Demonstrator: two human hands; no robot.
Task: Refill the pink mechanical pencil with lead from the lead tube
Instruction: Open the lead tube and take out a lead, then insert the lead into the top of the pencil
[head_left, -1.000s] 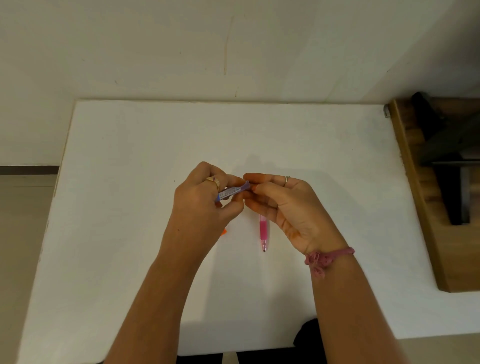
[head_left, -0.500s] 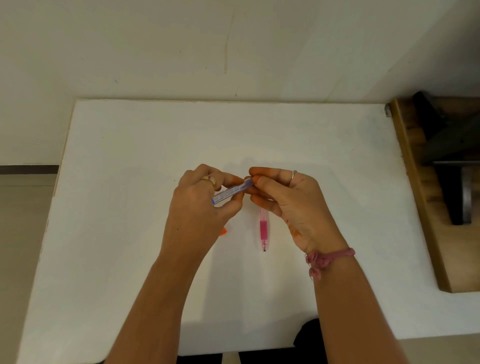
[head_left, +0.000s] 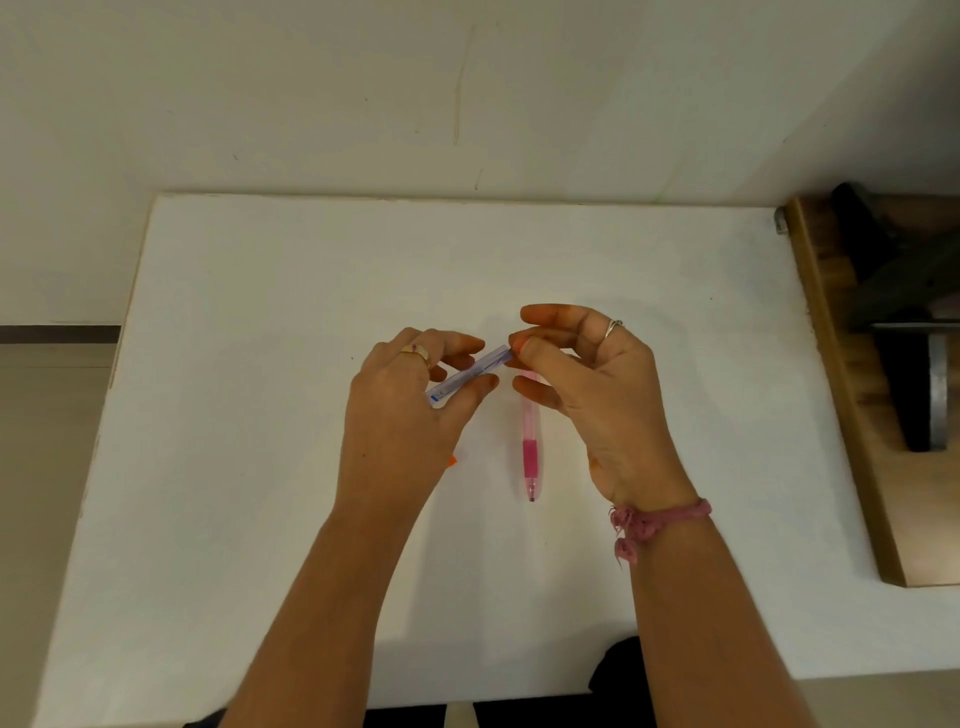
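Observation:
The pink mechanical pencil (head_left: 530, 452) lies on the white table (head_left: 260, 312), tip pointing toward me, its far end hidden under my right hand. My left hand (head_left: 400, 415) holds the clear lead tube (head_left: 470, 375) with blue markings, tilted up to the right. My right hand (head_left: 592, 384) pinches at the tube's upper right end with thumb and forefinger; whether a lead or a cap sits between the fingertips is too small to tell. Both hands hover just above the pencil's far half.
A small orange object (head_left: 451, 460) peeks out from under my left hand on the table. A wooden board (head_left: 852, 415) with dark metal parts (head_left: 914, 332) lies along the table's right edge. A wall runs behind the table.
Both hands have risen slightly and the tube has tilted more steeply. My right fingers have shifted to the tube's end, uncovering more of the pencil. The pencil has not moved.

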